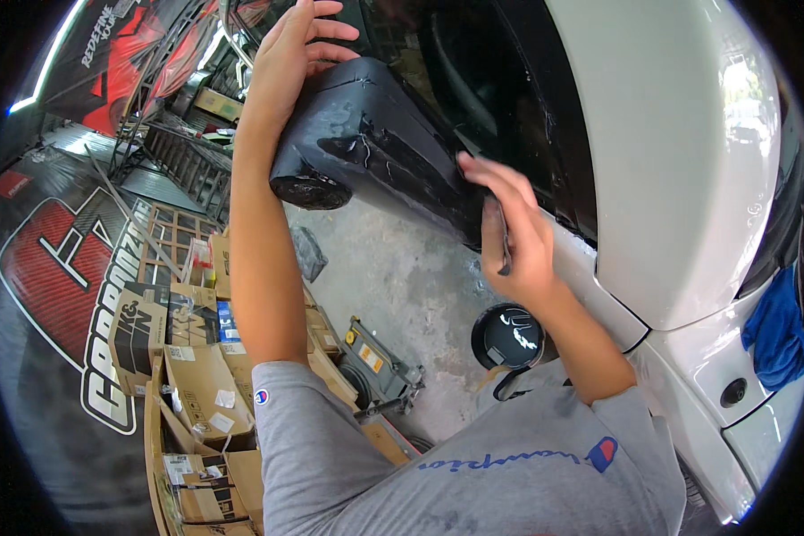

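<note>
Beside the white car (679, 134) sticks out a dark grey side mirror housing (330, 116), wet, with glossy black patches and white streaks. At its far outer end lies my left hand (297, 55), fingers spread against the housing and nothing visible in them. My right hand (516, 228) is at the inner end near the window, slightly blurred. Its bent fingers hold a thin dark sheet (506, 247), mostly covered by the hand; its material I cannot make out.
A black bucket (507, 336) with liquid stands on the wet concrete floor (393, 272). Left are cardboard boxes (207, 393) and a floor jack (366, 353). A blue cloth (777, 330) hangs on the car at right. Printed dark banners (45, 357) line the left side.
</note>
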`<state>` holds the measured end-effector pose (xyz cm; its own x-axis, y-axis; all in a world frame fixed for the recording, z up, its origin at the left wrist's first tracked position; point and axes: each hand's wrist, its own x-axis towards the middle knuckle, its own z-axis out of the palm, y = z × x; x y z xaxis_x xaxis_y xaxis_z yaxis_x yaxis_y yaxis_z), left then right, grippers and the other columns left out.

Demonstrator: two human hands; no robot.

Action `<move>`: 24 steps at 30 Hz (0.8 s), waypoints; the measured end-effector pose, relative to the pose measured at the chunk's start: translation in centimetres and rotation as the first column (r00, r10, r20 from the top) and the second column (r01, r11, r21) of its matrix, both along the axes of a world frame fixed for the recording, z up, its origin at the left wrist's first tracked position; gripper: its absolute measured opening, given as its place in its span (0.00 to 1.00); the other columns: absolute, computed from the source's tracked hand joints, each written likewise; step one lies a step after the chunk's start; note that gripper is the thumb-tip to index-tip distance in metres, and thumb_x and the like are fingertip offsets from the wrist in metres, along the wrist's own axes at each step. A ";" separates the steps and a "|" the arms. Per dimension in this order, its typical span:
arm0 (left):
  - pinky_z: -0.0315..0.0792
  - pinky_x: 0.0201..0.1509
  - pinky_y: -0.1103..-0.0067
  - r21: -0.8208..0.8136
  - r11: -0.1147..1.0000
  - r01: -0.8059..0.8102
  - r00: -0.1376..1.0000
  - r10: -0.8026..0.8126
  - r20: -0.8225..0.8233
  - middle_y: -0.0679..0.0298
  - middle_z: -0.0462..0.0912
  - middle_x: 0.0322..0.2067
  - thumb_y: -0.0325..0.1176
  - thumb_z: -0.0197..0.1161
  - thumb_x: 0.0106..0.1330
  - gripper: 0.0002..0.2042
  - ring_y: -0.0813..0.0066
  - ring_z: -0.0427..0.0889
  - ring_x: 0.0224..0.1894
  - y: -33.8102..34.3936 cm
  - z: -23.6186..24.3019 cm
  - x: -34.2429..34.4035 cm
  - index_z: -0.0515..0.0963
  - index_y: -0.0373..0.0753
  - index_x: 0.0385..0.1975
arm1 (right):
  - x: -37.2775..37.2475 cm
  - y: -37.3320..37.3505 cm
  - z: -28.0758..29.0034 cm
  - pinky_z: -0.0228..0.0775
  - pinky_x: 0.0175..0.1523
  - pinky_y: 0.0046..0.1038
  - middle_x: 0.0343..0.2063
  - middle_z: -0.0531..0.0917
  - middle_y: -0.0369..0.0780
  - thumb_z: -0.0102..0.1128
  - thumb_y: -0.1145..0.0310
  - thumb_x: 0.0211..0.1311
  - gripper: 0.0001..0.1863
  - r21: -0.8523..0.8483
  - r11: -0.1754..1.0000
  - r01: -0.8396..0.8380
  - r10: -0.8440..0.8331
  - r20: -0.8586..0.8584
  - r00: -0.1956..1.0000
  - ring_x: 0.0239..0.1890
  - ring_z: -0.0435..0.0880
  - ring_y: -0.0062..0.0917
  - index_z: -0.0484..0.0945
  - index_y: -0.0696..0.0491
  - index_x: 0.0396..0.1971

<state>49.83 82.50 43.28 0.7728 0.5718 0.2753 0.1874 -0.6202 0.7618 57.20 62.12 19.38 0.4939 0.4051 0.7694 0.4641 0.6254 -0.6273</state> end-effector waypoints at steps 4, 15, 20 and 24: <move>0.77 0.41 0.79 -0.038 0.999 0.005 0.998 -0.002 0.066 0.60 0.84 0.39 0.49 0.44 0.81 0.22 0.71 0.84 0.35 0.2 -0.5 -0.6 0.74 0.36 0.54 | 0.0 -0.6 -1.0 0.69 0.65 0.39 0.61 0.76 0.56 0.51 0.81 0.65 0.20 0.163 0.982 0.096 -0.095 -0.014 0.995 0.63 0.75 0.44 0.72 0.63 0.57; 0.75 0.36 0.80 -0.026 0.998 -0.054 0.995 0.056 0.084 0.63 0.84 0.34 0.50 0.45 0.80 0.20 0.74 0.84 0.30 -0.7 -0.4 -0.3 0.75 0.38 0.50 | -2.7 -6.5 -2.3 0.86 0.39 0.31 0.54 0.76 0.57 0.48 0.76 0.73 0.20 0.052 0.927 -0.372 0.339 -0.541 0.770 0.44 0.86 0.37 0.59 0.59 0.61; 0.75 0.34 0.82 0.062 0.997 -0.049 0.988 0.040 0.147 0.63 0.83 0.32 0.48 0.47 0.80 0.19 0.75 0.84 0.28 0.2 -0.7 -0.2 0.76 0.37 0.47 | -2.6 -8.3 -0.1 0.80 0.46 0.30 0.55 0.76 0.49 0.47 0.70 0.77 0.19 0.107 0.686 -0.720 0.482 -0.807 0.340 0.51 0.83 0.29 0.55 0.54 0.61; 0.74 0.31 0.84 0.192 0.981 -0.039 0.996 0.023 0.087 0.64 0.82 0.30 0.44 0.49 0.80 0.17 0.79 0.82 0.26 0.5 -0.8 0.0 0.77 0.36 0.46 | -2.4 -8.3 -0.7 0.69 0.63 0.37 0.55 0.78 0.48 0.43 0.78 0.72 0.23 -0.114 0.815 -0.569 0.481 -0.416 0.772 0.57 0.79 0.33 0.52 0.56 0.65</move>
<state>49.82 82.96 42.52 0.7250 0.5250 0.4459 0.1494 -0.7518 0.6422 54.77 53.80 18.72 0.3693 0.8173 0.4423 -0.1756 0.5287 -0.8305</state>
